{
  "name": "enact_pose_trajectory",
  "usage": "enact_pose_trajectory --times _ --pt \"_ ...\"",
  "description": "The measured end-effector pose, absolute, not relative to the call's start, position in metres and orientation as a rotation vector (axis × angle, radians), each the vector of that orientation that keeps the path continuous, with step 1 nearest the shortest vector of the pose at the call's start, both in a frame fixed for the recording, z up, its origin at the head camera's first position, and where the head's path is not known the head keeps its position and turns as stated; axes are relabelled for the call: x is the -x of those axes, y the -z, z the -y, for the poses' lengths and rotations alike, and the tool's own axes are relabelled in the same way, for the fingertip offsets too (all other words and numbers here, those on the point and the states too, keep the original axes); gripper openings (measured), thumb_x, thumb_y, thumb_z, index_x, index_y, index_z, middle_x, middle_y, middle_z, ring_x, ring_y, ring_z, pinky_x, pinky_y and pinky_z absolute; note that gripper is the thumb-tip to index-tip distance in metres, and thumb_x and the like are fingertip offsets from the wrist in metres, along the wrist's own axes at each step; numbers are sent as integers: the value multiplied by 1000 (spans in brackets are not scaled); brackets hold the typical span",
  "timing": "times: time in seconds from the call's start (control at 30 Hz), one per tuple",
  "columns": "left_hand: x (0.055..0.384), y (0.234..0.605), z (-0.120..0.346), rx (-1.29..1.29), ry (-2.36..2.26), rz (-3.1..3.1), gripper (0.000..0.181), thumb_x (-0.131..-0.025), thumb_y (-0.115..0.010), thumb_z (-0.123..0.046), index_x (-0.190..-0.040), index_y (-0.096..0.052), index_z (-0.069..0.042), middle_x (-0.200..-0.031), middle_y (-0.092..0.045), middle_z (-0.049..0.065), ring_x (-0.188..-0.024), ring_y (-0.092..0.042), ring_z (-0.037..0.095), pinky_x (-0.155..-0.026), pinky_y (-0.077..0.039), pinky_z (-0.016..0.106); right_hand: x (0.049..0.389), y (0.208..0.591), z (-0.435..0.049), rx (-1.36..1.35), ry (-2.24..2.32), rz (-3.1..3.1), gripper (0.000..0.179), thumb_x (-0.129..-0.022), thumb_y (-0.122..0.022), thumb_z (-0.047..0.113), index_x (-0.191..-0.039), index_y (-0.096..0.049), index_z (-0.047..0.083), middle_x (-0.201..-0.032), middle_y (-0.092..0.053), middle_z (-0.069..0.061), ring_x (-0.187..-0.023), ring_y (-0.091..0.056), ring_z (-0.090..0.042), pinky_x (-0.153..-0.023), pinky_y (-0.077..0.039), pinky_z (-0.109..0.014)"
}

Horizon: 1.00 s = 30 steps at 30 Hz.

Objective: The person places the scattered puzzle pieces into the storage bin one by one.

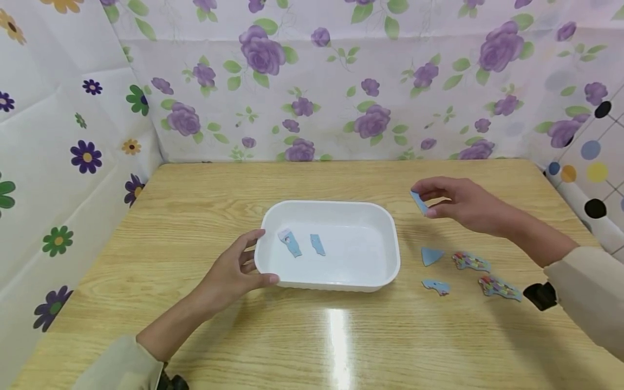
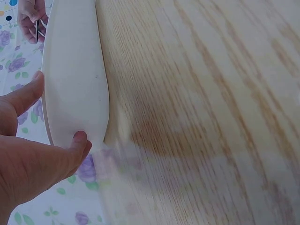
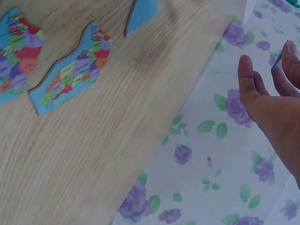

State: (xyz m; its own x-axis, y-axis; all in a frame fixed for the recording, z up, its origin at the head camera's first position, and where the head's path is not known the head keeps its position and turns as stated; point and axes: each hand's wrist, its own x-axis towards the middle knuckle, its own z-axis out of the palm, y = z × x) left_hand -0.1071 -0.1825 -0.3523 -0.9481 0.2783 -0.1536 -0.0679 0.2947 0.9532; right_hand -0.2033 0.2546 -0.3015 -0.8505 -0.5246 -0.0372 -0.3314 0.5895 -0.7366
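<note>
A white plastic tub stands on the table with two light-blue map puzzle pieces inside: a longer piece and a smaller piece. My left hand grips the tub's left end, fingers at the far side and thumb at the near rim; the left wrist view shows this hand against the outer wall. To the right of the tub, my right hand pinches a thin blue puzzle piece between thumb and fingers, above the table. In the right wrist view that piece appears edge-on.
Right of the tub lie a blue triangular piece, a small blue piece and two multicoloured map pieces, one farther and one nearer. A flowered cloth hangs behind the wooden table.
</note>
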Motion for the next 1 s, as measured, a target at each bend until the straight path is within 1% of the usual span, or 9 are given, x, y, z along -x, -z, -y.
enact_pose_trajectory --times 0.13,0.4,0.63,0.87,1.0 --pt "107 352 182 -193 -1698 -2279 96 -76 -83 -15 -151 -23 -9 -148 -33 15 -126 -50 35 -91 -53 30 205 300 -246 747 1125 -2526 46 -97 -57 8 -141 -44 5 -139 -47 -15 -125 -47 -32 -88 -52 -22" --pt "106 351 182 -183 -1679 -2289 96 -76 -83 -17 -151 -23 -10 -149 -33 14 -127 -49 34 -93 -53 32 209 301 -224 793 1149 -2463 44 -97 -56 5 -139 -45 4 -138 -47 -14 -125 -48 -31 -91 -52 -30" --pt "107 351 182 -187 -1685 -2286 96 -76 -83 -16 -151 -23 -10 -148 -34 14 -127 -49 34 -93 -52 31 214 303 -209 825 1161 -2427 46 -96 -58 5 -140 -45 3 -139 -47 -13 -124 -49 -30 -92 -52 -33" --pt "107 351 182 -184 -1690 -2287 96 -76 -83 -15 -151 -24 -10 -149 -33 15 -127 -48 35 -93 -52 29 214 306 -191 825 1182 -2402 44 -94 -59 0 -136 -48 1 -134 -51 -14 -120 -52 -30 -93 -51 -39" --pt "106 351 182 -182 -1686 -2287 96 -76 -83 -16 -151 -24 -10 -148 -34 15 -127 -49 35 -93 -52 30 215 313 -181 812 1187 -2390 42 -92 -60 -3 -133 -50 0 -130 -53 -15 -119 -53 -31 -92 -52 -38"
